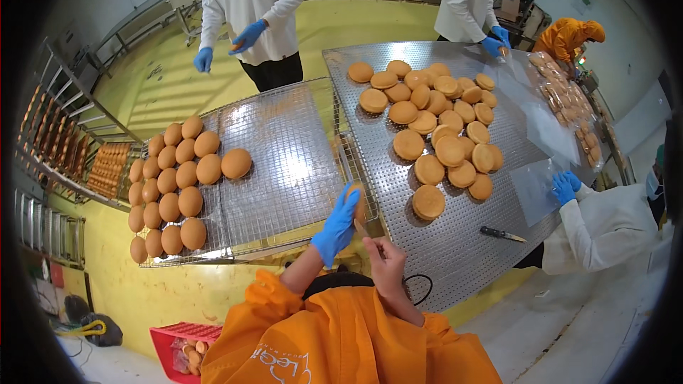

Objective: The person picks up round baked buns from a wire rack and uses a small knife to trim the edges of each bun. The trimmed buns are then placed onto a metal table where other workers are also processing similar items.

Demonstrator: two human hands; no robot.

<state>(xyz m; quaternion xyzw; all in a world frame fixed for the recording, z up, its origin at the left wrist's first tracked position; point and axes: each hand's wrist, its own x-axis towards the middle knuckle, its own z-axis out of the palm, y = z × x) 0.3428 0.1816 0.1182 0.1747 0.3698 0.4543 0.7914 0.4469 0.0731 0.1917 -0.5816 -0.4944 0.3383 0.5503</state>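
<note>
My left hand [336, 226], in a blue glove, grips a round golden-brown bun [359, 207] turned on its edge. My bare right hand [387, 264] is closed on a knife whose thin blade [360, 229] points at the bun's lower edge; the handle is hidden by my fingers. To the left, whole round buns [168, 180] stand in rows on a wire rack [272, 213], with one bun [236, 163] apart from them. Many buns [450, 150], several showing a split around the side, lie loosely piled on a perforated metal table [453, 256] at right.
A black-handled knife [501, 233] lies on the metal table. Plastic bags [552, 136] and bagged buns [565, 96] lie along its far right side. Co-workers with blue gloves [564, 188] stand around. A tray trolley [80, 144] is at left; a red crate [163, 346] sits on the floor.
</note>
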